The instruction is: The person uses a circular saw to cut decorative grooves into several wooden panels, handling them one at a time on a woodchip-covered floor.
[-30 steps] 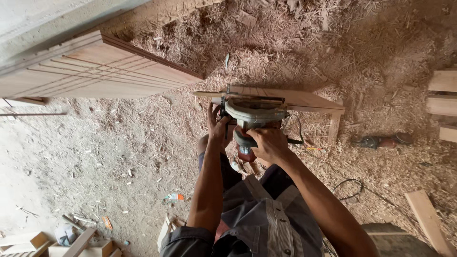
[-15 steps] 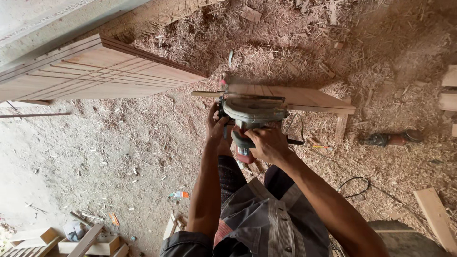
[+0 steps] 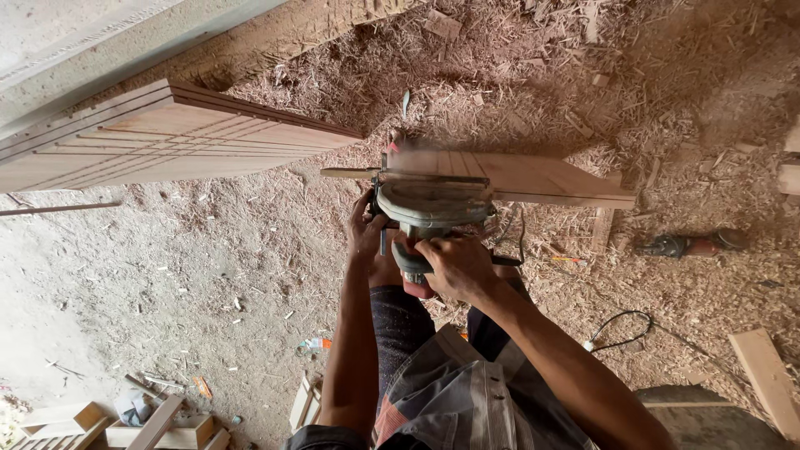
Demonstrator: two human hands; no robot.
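Note:
I hold a grey circular saw (image 3: pixel 432 202) against the near edge of a wooden board (image 3: pixel 533 177) that rests on a low stand. My right hand (image 3: pixel 456 267) is closed around the saw's rear handle. On the saw's left side my left hand (image 3: pixel 364 236) grips it, near a thin strip of wood (image 3: pixel 348 173) that sticks out to the left. My legs and patterned shorts fill the bottom of the view.
A stack of long grooved boards (image 3: pixel 167 142) lies at the upper left. Sawdust and shavings cover the ground. Another power tool (image 3: pixel 687 245) lies at the right, with a cable (image 3: pixel 621 329) and a plank (image 3: pixel 767 375) nearby. Wooden boxes (image 3: pixel 158 429) sit at the bottom left.
The view has shifted slightly, so the saw and board sit a little lower. Both hands keep their hold on the saw.

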